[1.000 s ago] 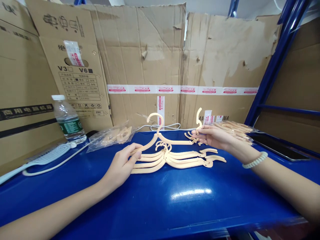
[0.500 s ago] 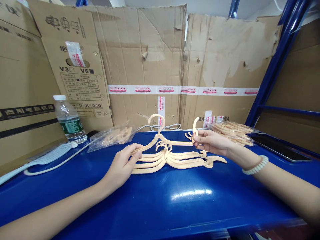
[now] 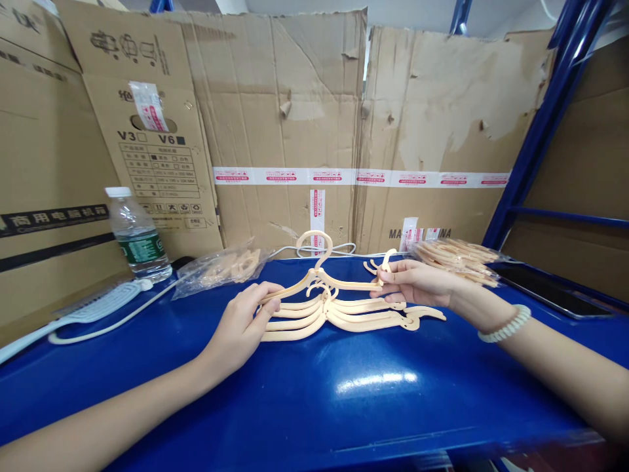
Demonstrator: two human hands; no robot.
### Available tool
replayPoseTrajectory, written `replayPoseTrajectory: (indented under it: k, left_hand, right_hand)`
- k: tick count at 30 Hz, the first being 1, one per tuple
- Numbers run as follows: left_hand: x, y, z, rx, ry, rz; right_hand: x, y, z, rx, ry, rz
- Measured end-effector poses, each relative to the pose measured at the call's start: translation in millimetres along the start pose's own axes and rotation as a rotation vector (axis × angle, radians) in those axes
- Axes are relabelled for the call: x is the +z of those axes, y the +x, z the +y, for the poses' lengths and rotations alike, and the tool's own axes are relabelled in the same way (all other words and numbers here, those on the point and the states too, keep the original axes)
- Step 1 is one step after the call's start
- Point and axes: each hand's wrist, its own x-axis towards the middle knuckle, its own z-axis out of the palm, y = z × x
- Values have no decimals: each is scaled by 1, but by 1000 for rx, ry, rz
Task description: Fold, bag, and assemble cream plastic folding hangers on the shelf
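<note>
A cream-coloured plastic hanger [image 3: 346, 285] with its hook upright is held above the blue tabletop. My left hand [image 3: 248, 314] pinches its left arm between thumb and fingers. At the other end, my right hand [image 3: 415, 282] grips a small curved hook piece [image 3: 387, 261] against the tip of the right arm; the fingers partly hide where the two meet. Just below and nearer to me, several like hangers [image 3: 299, 324] lie stacked on the table, curved end pieces at their right ends. A few loose curved pieces [image 3: 372, 265] lie behind my right fingers.
Clear plastic bags of cream parts lie at left [image 3: 230, 265] and right [image 3: 455, 255]. Further left are a water bottle [image 3: 142, 246] and a pale blue hairbrush [image 3: 93, 308]. A dark tablet-like slab [image 3: 550, 292] lies at right. Cardboard sheets [image 3: 285, 118] stand behind the table.
The held hanger has come down slightly, and its hook has shifted a little to the right. The hook piece in my right hand is lower and tilts more to the right.
</note>
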Motion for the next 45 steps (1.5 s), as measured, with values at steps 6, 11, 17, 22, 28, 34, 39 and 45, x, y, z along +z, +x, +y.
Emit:
replayPoseTrajectory:
  k: [6, 11, 17, 22, 28, 34, 39, 45]
  left_hand:
    - [0, -1, -1, 31, 46, 11]
    - [0, -2, -1, 53, 65, 12]
    - [0, -4, 0, 41, 66, -6]
    - [-1, -6, 1, 40, 73, -7]
    - [-2, -7, 4, 21, 93, -39]
    - [-3, -3, 1, 65, 199, -67]
    - [-13, 3, -3, 256, 422, -138]
    - [-28, 10, -6, 367, 565, -148]
  right_hand:
    - [-1, 2, 4, 7, -8, 12]
    - [5, 1, 5, -39, -53, 51]
    - [7, 1, 7, -147, -165, 108]
    - [9, 3, 9, -217, -218, 166]
    - [13, 4, 10, -278, -215, 242]
    - [18, 2, 8, -287, -134, 260]
    - [19, 0, 6, -294, -118, 213]
    - [2, -2, -7, -248, -78, 238]
